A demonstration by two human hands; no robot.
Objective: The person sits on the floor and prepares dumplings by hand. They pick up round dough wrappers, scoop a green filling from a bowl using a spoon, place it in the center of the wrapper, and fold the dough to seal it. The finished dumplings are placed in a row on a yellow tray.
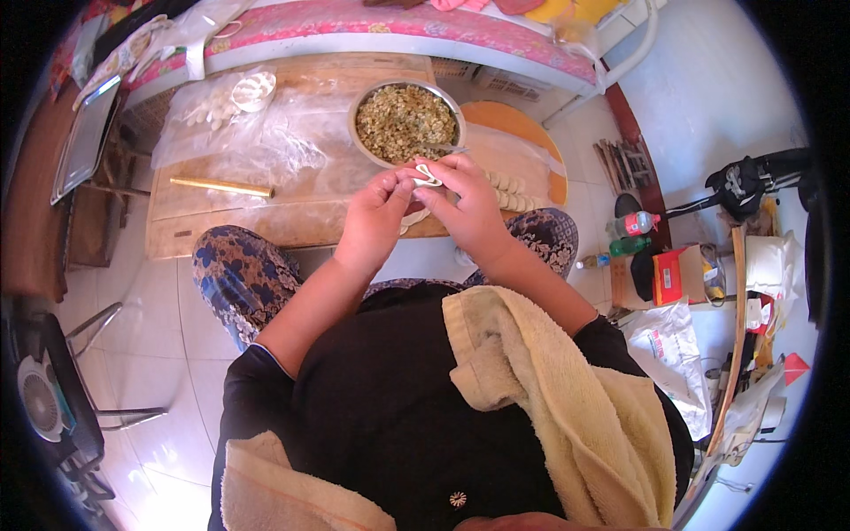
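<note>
A pale dumpling (pixel 428 177) with its dough folded over is pinched between both hands above the table's near edge. My left hand (pixel 376 211) grips its left side with thumb and fingers. On the other side, the fingers and thumb of my right hand (pixel 467 205) press on the dough. Just beyond them stands a metal bowl (pixel 355 133) of chopped filling (pixel 405 119), a spoon (pixel 443 149) resting in it. Several shaped dumplings (pixel 512 190) lie in rows right of my right hand, partly hidden by it. Some flat pale dough (pixel 414 219) shows below my hands.
On the wooden table (pixel 310 199) lie a rolling pin (pixel 221 187) and a clear plastic sheet (pixel 288 146). Dough pieces (pixel 208 112) sit by a small white bowl (pixel 254 90) at the far left. A round orange board (pixel 522 124) is at the right. Bottles (pixel 630 246) stand on the right.
</note>
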